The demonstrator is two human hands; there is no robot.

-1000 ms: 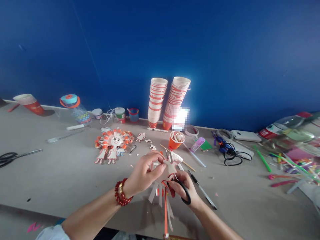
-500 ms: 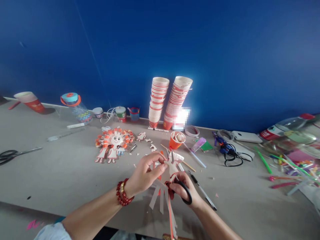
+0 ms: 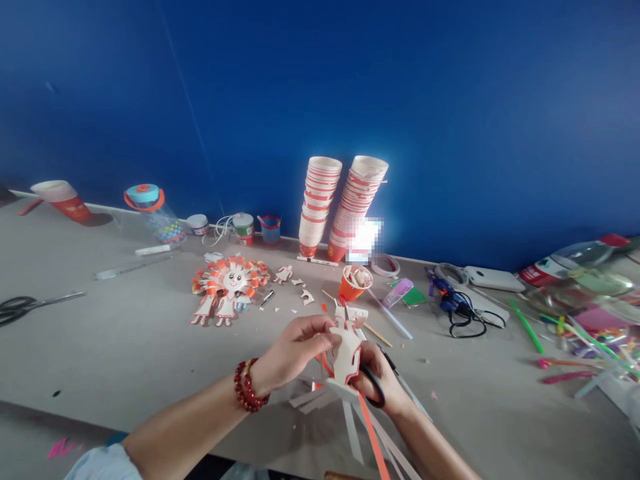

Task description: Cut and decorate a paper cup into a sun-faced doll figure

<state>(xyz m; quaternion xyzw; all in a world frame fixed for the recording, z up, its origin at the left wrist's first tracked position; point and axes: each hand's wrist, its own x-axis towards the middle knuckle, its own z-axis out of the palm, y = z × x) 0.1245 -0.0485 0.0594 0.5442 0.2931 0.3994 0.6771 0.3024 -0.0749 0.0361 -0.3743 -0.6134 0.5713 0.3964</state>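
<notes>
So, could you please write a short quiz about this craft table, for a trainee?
1. True or false: the right hand holds black-handled scissors.
2. What does the left hand pinch? A) a glue gun B) a white paper cutout with red-edged strips C) a straw
3. How many stacks of paper cups stand at the blue wall?

Key: 1 true; 2 B; 3 two.
</notes>
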